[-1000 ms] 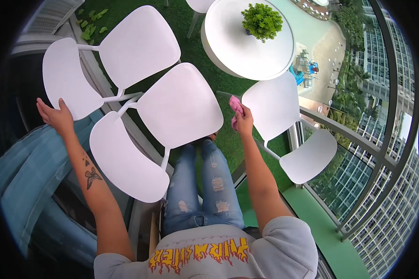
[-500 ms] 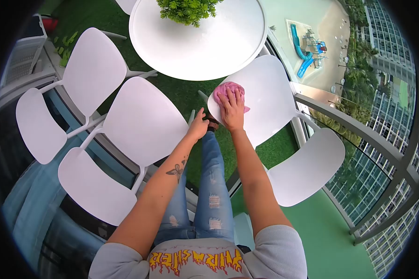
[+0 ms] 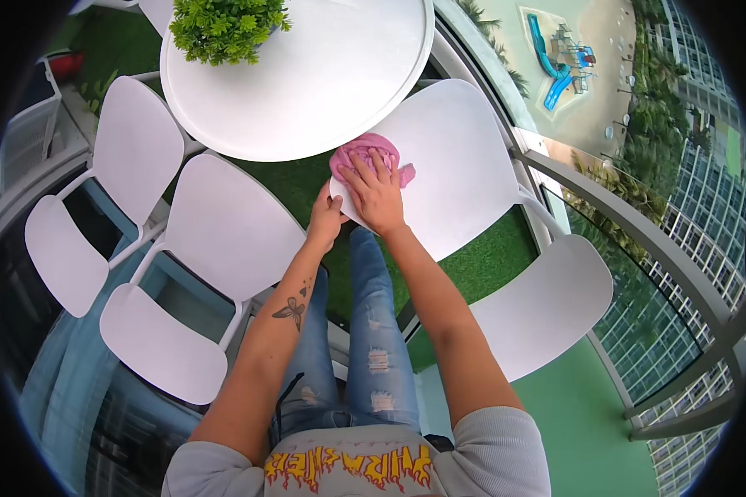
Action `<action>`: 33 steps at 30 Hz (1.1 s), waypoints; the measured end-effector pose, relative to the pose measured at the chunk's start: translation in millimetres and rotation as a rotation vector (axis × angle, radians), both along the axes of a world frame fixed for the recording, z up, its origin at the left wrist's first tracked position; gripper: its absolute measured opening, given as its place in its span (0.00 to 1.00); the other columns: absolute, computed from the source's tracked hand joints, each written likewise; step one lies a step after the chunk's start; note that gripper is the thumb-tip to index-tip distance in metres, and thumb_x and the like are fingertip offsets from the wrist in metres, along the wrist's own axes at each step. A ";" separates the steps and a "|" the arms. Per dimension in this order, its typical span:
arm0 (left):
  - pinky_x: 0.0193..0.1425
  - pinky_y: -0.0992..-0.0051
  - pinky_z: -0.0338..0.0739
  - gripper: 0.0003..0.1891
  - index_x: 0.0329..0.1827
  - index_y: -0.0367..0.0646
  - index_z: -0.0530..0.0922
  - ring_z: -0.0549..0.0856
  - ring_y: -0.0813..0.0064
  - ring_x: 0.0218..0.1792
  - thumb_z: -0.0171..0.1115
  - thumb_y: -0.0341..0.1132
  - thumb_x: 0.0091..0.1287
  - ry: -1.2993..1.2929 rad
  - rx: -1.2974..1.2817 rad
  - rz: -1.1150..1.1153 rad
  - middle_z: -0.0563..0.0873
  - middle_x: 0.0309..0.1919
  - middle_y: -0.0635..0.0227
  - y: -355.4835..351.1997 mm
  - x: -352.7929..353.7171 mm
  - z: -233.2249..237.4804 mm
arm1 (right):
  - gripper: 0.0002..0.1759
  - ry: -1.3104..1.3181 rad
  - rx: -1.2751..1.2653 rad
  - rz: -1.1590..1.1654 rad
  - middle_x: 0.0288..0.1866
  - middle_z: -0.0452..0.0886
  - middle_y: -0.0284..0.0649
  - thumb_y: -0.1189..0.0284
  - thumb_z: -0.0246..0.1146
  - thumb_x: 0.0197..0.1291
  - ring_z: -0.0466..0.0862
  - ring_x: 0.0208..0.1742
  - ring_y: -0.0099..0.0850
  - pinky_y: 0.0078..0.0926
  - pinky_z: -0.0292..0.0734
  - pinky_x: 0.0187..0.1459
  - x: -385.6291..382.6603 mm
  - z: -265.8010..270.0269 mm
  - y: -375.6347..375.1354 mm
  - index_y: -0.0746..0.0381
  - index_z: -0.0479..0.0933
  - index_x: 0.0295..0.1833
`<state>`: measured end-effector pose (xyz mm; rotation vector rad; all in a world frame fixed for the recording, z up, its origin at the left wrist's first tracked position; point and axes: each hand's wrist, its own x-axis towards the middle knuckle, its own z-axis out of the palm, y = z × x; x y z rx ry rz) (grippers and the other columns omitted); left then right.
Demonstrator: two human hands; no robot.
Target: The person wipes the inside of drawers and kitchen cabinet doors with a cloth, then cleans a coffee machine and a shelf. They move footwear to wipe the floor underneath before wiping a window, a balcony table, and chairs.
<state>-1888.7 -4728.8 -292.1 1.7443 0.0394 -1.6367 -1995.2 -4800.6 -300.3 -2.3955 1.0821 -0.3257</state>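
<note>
A crumpled pink cloth point(image 3: 368, 151) lies at the left corner of a white chair's seat point(image 3: 448, 166). My right hand point(image 3: 375, 195) presses down on it, fingers spread over the folds. Just to the left, my left hand point(image 3: 327, 217) grips the rim of the same seat, thumb near the top edge and its other fingers partly hidden at the side. The chair's curved backrest point(image 3: 547, 308) faces the lower right.
A round white table point(image 3: 331, 83) with a green potted plant point(image 3: 228, 29) stands ahead. Two more white chairs, one near point(image 3: 232, 228) and one farther point(image 3: 138, 137), are on the left. A metal railing point(image 3: 630, 228) runs along the right, above artificial grass point(image 3: 481, 257).
My left hand has moved from beside the chair onto its seat edge. The cloth and my right hand have shifted slightly toward the seat's left corner. The view has turned, moving the table leftward.
</note>
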 end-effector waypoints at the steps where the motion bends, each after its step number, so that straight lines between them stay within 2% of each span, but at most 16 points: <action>1: 0.49 0.69 0.78 0.23 0.70 0.48 0.56 0.77 0.70 0.51 0.40 0.27 0.71 -0.012 -0.001 -0.039 0.73 0.57 0.61 -1.2 0.2 0.1 | 0.20 -0.007 0.003 -0.033 0.64 0.68 0.32 0.67 0.60 0.54 0.63 0.66 0.44 0.53 0.49 0.67 -7.8 0.2 -7.3 0.45 0.74 0.55; 3: 0.50 0.68 0.78 0.23 0.70 0.47 0.56 0.77 0.69 0.52 0.40 0.28 0.71 -0.034 0.003 -0.068 0.73 0.57 0.61 -9.3 3.9 5.1 | 0.21 0.010 -0.055 -0.164 0.64 0.68 0.34 0.69 0.59 0.55 0.63 0.66 0.45 0.51 0.51 0.67 -34.4 0.8 -42.3 0.46 0.73 0.56; 6: 0.53 0.66 0.76 0.23 0.70 0.47 0.55 0.76 0.68 0.54 0.40 0.28 0.71 -0.037 -0.024 -0.099 0.72 0.58 0.60 -19.6 9.1 5.1 | 0.21 0.017 -0.242 -0.573 0.65 0.66 0.44 0.71 0.57 0.57 0.63 0.64 0.52 0.49 0.57 0.63 -104.8 -6.3 -87.3 0.53 0.72 0.58; 8: 0.50 0.65 0.78 0.23 0.69 0.46 0.57 0.77 0.67 0.51 0.42 0.27 0.70 -0.025 -0.063 -0.111 0.73 0.51 0.60 -19.4 10.8 -2.3 | 0.25 0.142 -0.276 -0.803 0.67 0.62 0.47 0.72 0.57 0.57 0.60 0.65 0.55 0.50 0.56 0.64 -141.5 -13.1 -66.2 0.54 0.69 0.62; 10: 0.50 0.65 0.78 0.22 0.68 0.46 0.57 0.77 0.67 0.50 0.42 0.28 0.71 -0.025 -0.042 -0.108 0.73 0.51 0.60 -16.7 10.2 -3.1 | 0.25 0.188 -0.143 -0.968 0.67 0.62 0.47 0.71 0.57 0.57 0.58 0.66 0.54 0.52 0.53 0.65 -130.6 -18.3 -14.0 0.53 0.68 0.63; 14: 0.49 0.66 0.78 0.21 0.67 0.43 0.57 0.79 0.67 0.47 0.42 0.29 0.71 -0.088 -0.014 -0.143 0.74 0.49 0.59 -12.7 12.2 -3.4 | 0.26 0.197 0.045 -0.706 0.68 0.61 0.46 0.70 0.57 0.57 0.57 0.68 0.53 0.57 0.49 0.65 -62.0 -2.6 97.7 0.49 0.68 0.63; 17: 0.48 0.67 0.79 0.21 0.67 0.43 0.57 0.80 0.67 0.45 0.41 0.30 0.71 -0.070 -0.038 -0.142 0.75 0.49 0.59 -13.0 16.4 -3.9 | 0.26 0.122 0.081 -0.715 0.68 0.61 0.46 0.71 0.57 0.56 0.57 0.68 0.53 0.55 0.49 0.66 -68.6 -2.5 84.3 0.48 0.68 0.63; 19: 0.47 0.67 0.79 0.21 0.67 0.43 0.57 0.80 0.67 0.45 0.41 0.29 0.71 -0.041 -0.037 -0.150 0.75 0.49 0.59 -14.1 15.2 -3.3 | 0.26 0.109 -0.073 -0.893 0.68 0.60 0.47 0.72 0.56 0.56 0.57 0.67 0.53 0.51 0.50 0.66 -91.2 -16.8 42.7 0.51 0.67 0.63; 20: 0.47 0.67 0.79 0.21 0.67 0.43 0.56 0.80 0.67 0.45 0.41 0.29 0.71 -0.051 -0.035 -0.156 0.75 0.49 0.59 -14.5 15.3 -3.5 | 0.27 0.187 -0.111 -0.959 0.68 0.59 0.49 0.71 0.55 0.57 0.57 0.67 0.54 0.50 0.50 0.66 -108.0 -21.0 20.3 0.53 0.64 0.65; 22: 0.47 0.67 0.79 0.22 0.68 0.43 0.56 0.80 0.67 0.46 0.41 0.30 0.71 -0.063 -0.031 -0.161 0.74 0.50 0.59 -11.2 16.2 -4.1 | 0.28 0.216 -0.180 -1.036 0.69 0.57 0.50 0.70 0.54 0.59 0.56 0.67 0.55 0.50 0.50 0.66 -145.1 -28.2 -15.3 0.53 0.61 0.67; 23: 0.48 0.67 0.79 0.22 0.67 0.42 0.56 0.80 0.66 0.46 0.42 0.30 0.71 -0.046 -0.041 -0.135 0.74 0.50 0.59 -11.1 16.1 -5.8 | 0.28 0.193 -0.122 -1.091 0.69 0.57 0.51 0.70 0.53 0.59 0.55 0.68 0.54 0.49 0.49 0.67 -152.8 -24.8 -20.3 0.56 0.61 0.67; 24: 0.48 0.67 0.79 0.22 0.67 0.42 0.56 0.80 0.66 0.46 0.42 0.30 0.71 -0.024 -0.049 -0.107 0.74 0.50 0.58 -10.0 14.8 -5.7 | 0.28 0.197 -0.123 -1.088 0.69 0.57 0.51 0.70 0.53 0.59 0.55 0.68 0.54 0.49 0.49 0.67 -149.2 -23.7 -13.2 0.56 0.61 0.67; 27: 0.49 0.66 0.79 0.22 0.67 0.41 0.56 0.80 0.65 0.46 0.43 0.29 0.71 0.010 -0.064 -0.104 0.75 0.50 0.58 -12.0 15.4 1.1 | 0.30 0.276 -0.016 -1.293 0.68 0.58 0.51 0.71 0.54 0.59 0.54 0.70 0.50 0.47 0.45 0.69 -122.2 -34.8 45.2 0.60 0.58 0.68; 30: 0.50 0.65 0.79 0.22 0.67 0.40 0.56 0.81 0.65 0.46 0.43 0.29 0.70 -0.023 -0.039 -0.099 0.75 0.49 0.58 -13.6 14.4 -2.8 | 0.30 0.238 0.110 -1.245 0.67 0.58 0.56 0.73 0.54 0.57 0.55 0.70 0.52 0.48 0.44 0.69 -79.1 -17.9 128.0 0.64 0.59 0.67; 31: 0.50 0.65 0.79 0.22 0.67 0.40 0.56 0.81 0.65 0.46 0.43 0.29 0.70 -0.020 -0.045 -0.093 0.75 0.49 0.58 -16.5 14.2 -1.1 | 0.31 0.238 0.133 -1.177 0.67 0.58 0.57 0.73 0.54 0.56 0.55 0.69 0.53 0.48 0.45 0.69 -74.6 -13.7 139.8 0.65 0.59 0.67; 33: 0.49 0.65 0.80 0.22 0.67 0.40 0.56 0.81 0.65 0.46 0.44 0.28 0.70 0.031 -0.057 -0.124 0.75 0.49 0.59 -14.9 17.9 0.7 | 0.30 0.234 0.097 -1.217 0.67 0.59 0.57 0.73 0.54 0.57 0.55 0.69 0.53 0.49 0.45 0.69 -81.2 -18.8 128.6 0.65 0.59 0.66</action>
